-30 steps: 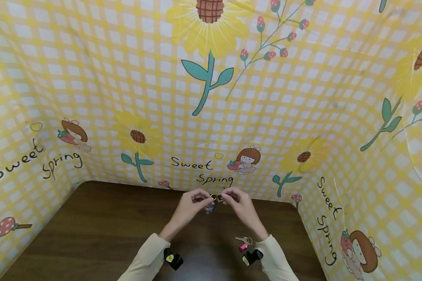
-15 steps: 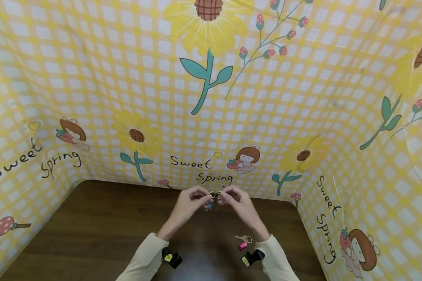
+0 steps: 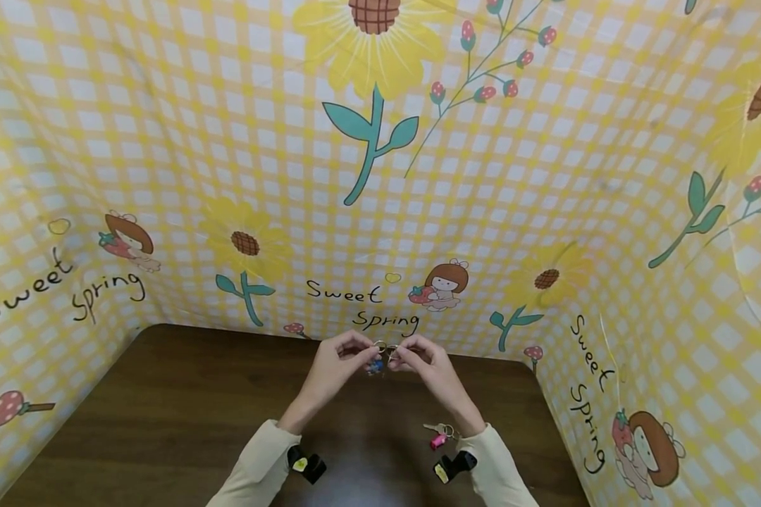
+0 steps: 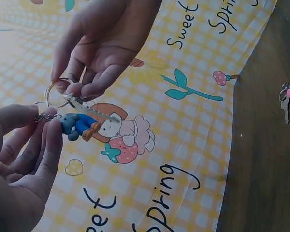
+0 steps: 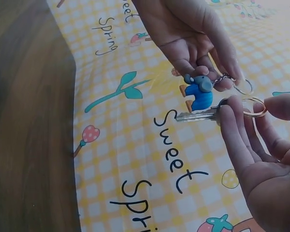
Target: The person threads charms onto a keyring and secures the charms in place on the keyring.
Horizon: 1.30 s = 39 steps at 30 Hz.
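Observation:
My left hand [image 3: 336,362] pinches a keychain by its small chain [image 5: 223,78] and split ring [image 5: 244,87]. A blue-and-grey elephant charm [image 4: 79,126] hangs from that chain beside the fingertips. My right hand [image 3: 428,359] pinches a larger key ring [image 5: 255,107] between thumb and fingers. On this ring is a silver key [image 5: 198,116], its blade pointing towards the left hand just under the elephant in the right wrist view. Both hands are raised over the far side of the table, fingertips close together, and the two rings lie edge to edge.
Another key [image 3: 432,427] with a ring and a pink fob [image 3: 438,441] lies on the dark wooden table [image 3: 196,408], near the right wrist. A yellow checked cloth [image 3: 260,141] with printed flowers stands around the table's back and sides.
My left hand has drawn slightly left and up from the right hand, and the gap between the fingertips is a little wider. The elephant charm shows more plainly. Both hands keep their hold.

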{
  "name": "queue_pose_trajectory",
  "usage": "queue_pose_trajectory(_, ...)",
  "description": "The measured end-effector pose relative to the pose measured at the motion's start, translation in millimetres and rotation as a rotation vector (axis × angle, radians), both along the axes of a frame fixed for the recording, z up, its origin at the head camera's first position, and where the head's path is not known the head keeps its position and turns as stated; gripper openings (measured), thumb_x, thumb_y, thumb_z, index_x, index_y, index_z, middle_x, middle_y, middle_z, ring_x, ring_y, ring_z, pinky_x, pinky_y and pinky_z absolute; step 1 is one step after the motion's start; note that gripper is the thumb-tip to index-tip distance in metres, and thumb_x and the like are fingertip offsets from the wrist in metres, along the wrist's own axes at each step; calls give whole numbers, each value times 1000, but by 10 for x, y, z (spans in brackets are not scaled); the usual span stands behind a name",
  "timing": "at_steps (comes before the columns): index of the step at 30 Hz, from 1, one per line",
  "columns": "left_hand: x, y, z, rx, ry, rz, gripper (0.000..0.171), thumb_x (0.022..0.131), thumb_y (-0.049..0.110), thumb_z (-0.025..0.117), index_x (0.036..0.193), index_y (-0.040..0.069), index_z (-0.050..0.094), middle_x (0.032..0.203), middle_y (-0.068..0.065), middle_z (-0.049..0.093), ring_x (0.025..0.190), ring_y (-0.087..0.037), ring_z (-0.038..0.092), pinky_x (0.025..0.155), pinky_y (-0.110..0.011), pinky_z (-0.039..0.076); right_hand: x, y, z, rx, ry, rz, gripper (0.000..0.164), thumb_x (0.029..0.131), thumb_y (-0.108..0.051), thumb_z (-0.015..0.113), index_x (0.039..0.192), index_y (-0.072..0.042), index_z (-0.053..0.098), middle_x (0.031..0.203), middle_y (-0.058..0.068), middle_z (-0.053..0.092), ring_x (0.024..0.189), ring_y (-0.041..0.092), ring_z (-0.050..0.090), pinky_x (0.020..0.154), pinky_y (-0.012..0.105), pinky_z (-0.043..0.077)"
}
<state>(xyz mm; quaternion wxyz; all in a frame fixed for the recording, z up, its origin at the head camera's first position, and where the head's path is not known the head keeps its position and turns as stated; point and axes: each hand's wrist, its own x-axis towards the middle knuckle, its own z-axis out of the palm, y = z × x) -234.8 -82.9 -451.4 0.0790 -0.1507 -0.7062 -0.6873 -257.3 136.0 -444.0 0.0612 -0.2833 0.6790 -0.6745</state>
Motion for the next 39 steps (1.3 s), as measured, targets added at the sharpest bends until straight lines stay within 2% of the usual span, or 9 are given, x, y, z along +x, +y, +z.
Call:
queue_pose_trajectory(9, -6, -5, -10, -20, 8, -18, 12, 101, 10, 74, 103, -2, 74, 100, -16, 76, 77, -17, 70, 70, -26, 59, 22, -34, -10, 16, -24, 91, 35, 113, -12, 50, 111, 22, 56, 104, 11, 68, 96, 13, 72, 92, 36, 60)
queue_pose_trajectory(16, -22, -20, -20, -28, 11, -19, 12, 101, 10, 74, 103, -2, 75, 97, -16, 76, 74, -17, 69, 68, -26, 58, 29, -39, -1, 12, -36, 113, 37, 113, -15, 50, 110, 21, 56, 104, 10, 68, 97, 15, 72, 93, 36, 60)
queue_pose_trajectory(28, -10, -21, 6, -29, 9, 0, 11, 101, 9, 74, 103, -1, 75, 99, -15, 77, 73, -15, 69, 68, -25, 58, 30, -3, 2, 48, 26, 196, 33, 115, -14, 46, 112, 18, 54, 105, 7, 62, 101, 14, 70, 97, 40, 59)
queue_pose_trajectory(33, 6, -29, 28, -80, 31, 6, 9, 101, 9, 74, 100, 0, 76, 93, -13, 76, 72, -17, 68, 64, -24, 55, 28, -11, -15, 55, 29, 206, 32, 115, -13, 45, 110, 17, 54, 106, 9, 59, 100, 14, 68, 94, 34, 58)
queue_pose_trajectory(39, 3, -52, 69, -157, 80, -7, 5, 101, 8, 73, 98, 6, 77, 88, -7, 74, 73, -19, 68, 63, -27, 55, 26, -22, -12, 53, 7, 226, 33, 115, -13, 45, 107, 18, 53, 106, 9, 59, 97, 14, 66, 92, 37, 59)
